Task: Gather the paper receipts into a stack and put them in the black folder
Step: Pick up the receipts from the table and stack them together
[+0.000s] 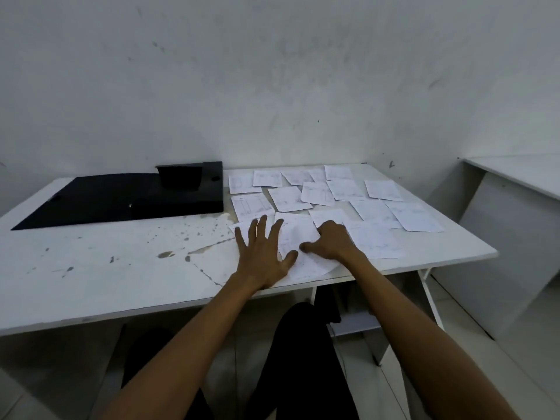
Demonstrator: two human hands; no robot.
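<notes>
Several white paper receipts (pixel 342 195) lie spread over the right half of the white table (pixel 121 268). The black folder (pixel 127 198) lies open and flat at the back left, its flap raised at the rear. My left hand (pixel 263 253) rests flat with fingers spread on a receipt near the front edge. Beside it, my right hand (pixel 331 241) has curled fingers pressing on a receipt (pixel 298 234) that lies between both hands. Neither hand has lifted a sheet off the table.
The tabletop is stained and cracked in the middle front. A second white desk (pixel 515 177) stands at the right, separated by a gap of floor. A plain wall runs behind the table. My dark-clothed legs are under the front edge.
</notes>
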